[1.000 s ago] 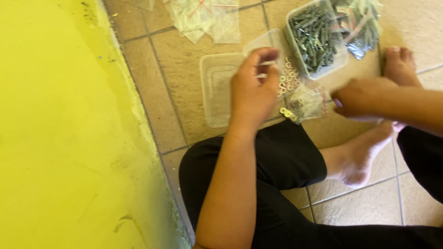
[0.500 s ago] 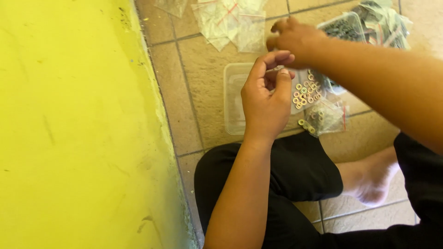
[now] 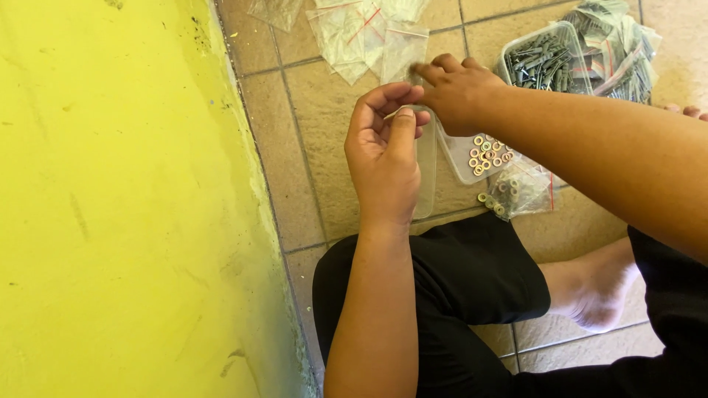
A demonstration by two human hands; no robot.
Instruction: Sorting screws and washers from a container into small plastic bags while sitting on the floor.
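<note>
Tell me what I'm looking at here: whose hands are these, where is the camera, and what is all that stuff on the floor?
This is one picture from a camera worn on a person's head, looking down. The person sits on a tiled floor beside a yellow wall. Their left hand is raised with fingers curled, thumb near the fingertips; whether it pinches anything is too small to tell. Their right hand reaches to a pile of small clear plastic bags, fingers on one bag. Below lie a clear tray of small ring washers, a bag of washers, and a tub of dark screws.
</note>
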